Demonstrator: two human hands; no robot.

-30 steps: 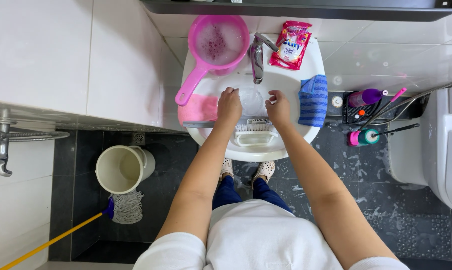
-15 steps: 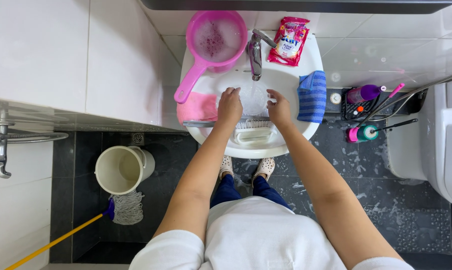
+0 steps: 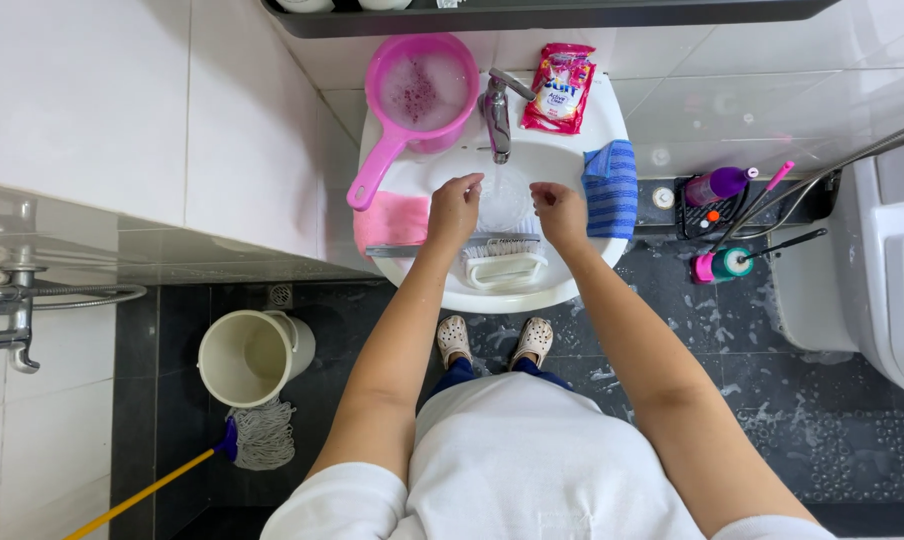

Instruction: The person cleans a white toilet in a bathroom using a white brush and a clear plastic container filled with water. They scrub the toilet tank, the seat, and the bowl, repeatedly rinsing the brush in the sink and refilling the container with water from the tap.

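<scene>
I stand at a white sink [image 3: 572,285] with both arms stretched over the basin. My left hand [image 3: 455,205] and my right hand [image 3: 560,210] sit on either side of the water stream under the metal tap [image 3: 496,115], fingers curled inward. Whether either hand holds anything is unclear. A white scrub brush [image 3: 505,262] lies on the near rim just below my hands. A pink cloth [image 3: 390,220] lies left of my left hand and a blue striped cloth [image 3: 610,188] right of my right hand. A pink scoop [image 3: 420,90] of soapy water and a red detergent packet [image 3: 560,88] flank the tap.
On the wet dark floor to the left stand a cream bucket [image 3: 247,355] and a mop [image 3: 257,435] with a yellow handle. A toilet [image 3: 887,290] is at the right, with a purple bottle [image 3: 722,185] and a pink-and-teal brush holder [image 3: 724,265] beside it. A shower tap [image 3: 12,320] juts from the left wall.
My hands have moved slightly apart under the tap. The view has shifted so the sink sits a little lower in the picture.
</scene>
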